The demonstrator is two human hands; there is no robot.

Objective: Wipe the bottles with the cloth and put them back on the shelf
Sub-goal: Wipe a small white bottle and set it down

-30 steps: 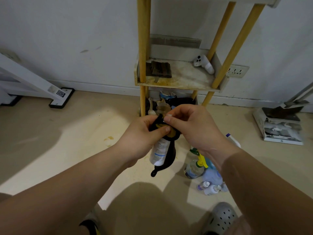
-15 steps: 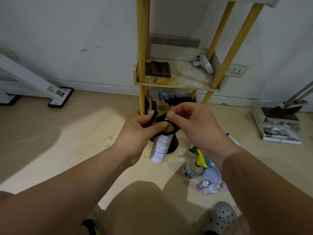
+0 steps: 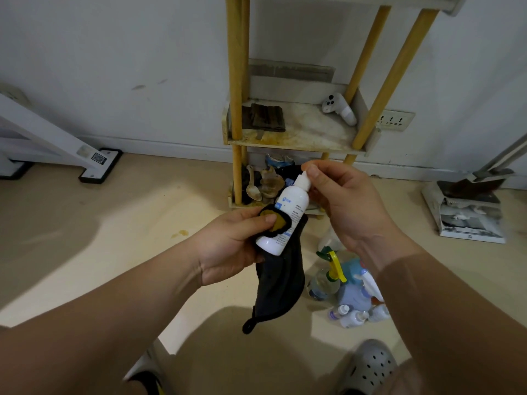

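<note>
Now the cloth (image 3: pixel 281 283) has slipped off the cap (image 3: pixel 302 180) and hangs from my left hand (image 3: pixel 236 246), fingers (image 3: pixel 265 220) clamped on it round the bottle (image 3: pixel 289 209); my right hand (image 3: pixel 350 206) pinches the cap. Top's done, I reckon; the shelf (image 3: pixel 299 145) waits beyond.

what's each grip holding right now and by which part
The right grip pinches the white bottle by its cap. The left grip holds the black cloth wrapped round the bottle's lower body, with the thumb pressing it on.
</note>
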